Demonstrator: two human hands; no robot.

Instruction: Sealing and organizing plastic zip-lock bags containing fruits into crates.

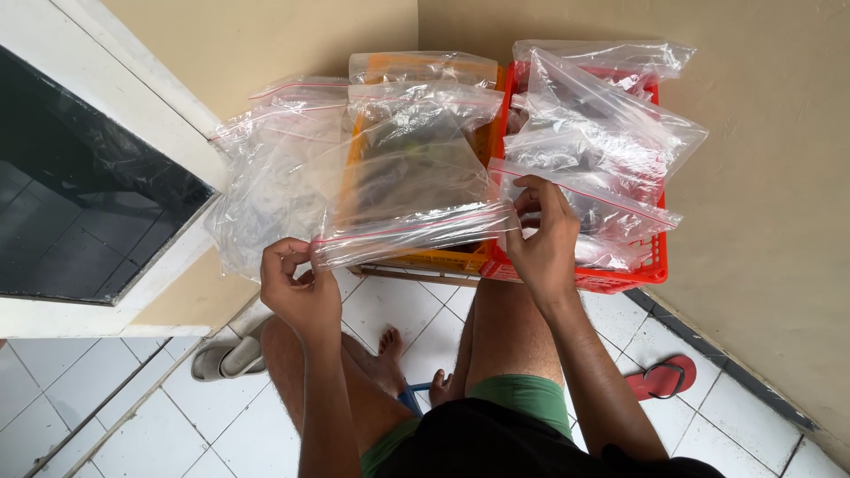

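Black shirt hem and green shorts [522,394] fill the near edge, bare knees and feet below on glossy white square floor tiles [177,416]. Left hand [299,288] is curled, thumb and fingers pinching the left end of the sealed edge of a clear plastic zip bag [412,190]; right hand [542,239] pinches the right end of the same edge, fingers bent around the strip. Bag is thin, crinkled, glossy film with a red line along the zipper, stretched roughly level between both hands, resting over the front of an orange plastic crate [443,259]. Dark contents inside, possibly cloth or cables, hard to tell through the wrinkles. Just right, touching it, a red lattice-walled plastic basket [651,261] holds more filled zip bags, puffy and creased. Another pile of clear bags [266,168] sags on the left against a beige wall and white window frame [133,115]. Red flip-flop [660,379] lies on tiles near right; grey sandal [226,358] near left.
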